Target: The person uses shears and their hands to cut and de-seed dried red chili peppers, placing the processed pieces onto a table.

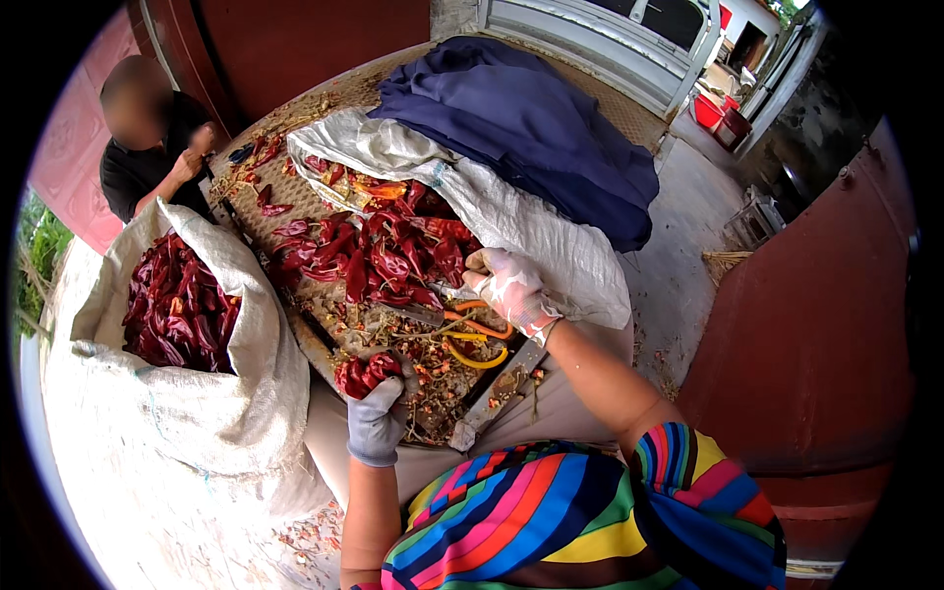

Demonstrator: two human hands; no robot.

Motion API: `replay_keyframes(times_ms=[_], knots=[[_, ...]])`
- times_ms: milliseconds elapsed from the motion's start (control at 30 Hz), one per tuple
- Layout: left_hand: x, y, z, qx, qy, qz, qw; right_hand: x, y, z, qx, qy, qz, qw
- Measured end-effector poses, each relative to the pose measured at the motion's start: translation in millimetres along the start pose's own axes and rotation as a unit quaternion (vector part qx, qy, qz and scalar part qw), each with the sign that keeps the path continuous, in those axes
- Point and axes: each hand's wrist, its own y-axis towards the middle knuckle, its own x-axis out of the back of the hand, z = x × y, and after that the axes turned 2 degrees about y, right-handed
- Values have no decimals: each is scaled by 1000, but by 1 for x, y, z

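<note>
My left hand [377, 420], in a grey glove, is closed around a small bunch of dried red chili peppers [361, 376] above the near edge of a metal truck bed. At the right edge of a chili pile [376, 251], my right hand [509, 284] has its gloved fingers curled. Whether a pepper is between those fingers cannot be told. The pile spills from the mouth of a white woven sack [568, 265] lying on its side. Just below my right hand lie scissors with orange handles [501, 330] and yellow handles [476, 363], among stems and seeds.
An upright white woven sack [221, 413] full of chilies stands at the left. Dark blue cloth [516, 125] covers the far part of the lying sack. Another person [147, 147] is at the upper left, hands raised. A red metal panel [804, 332] rises at the right.
</note>
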Motion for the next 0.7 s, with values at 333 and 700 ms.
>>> replay_keyframes(times_ms=[333,700], knots=[[8,54,-192,-164,-35,-96,981,-44,32,-57,-55,-62,39,996],[134,43,-334,-109,24,-298,948,-35,17,-36,-76,-40,77,993]])
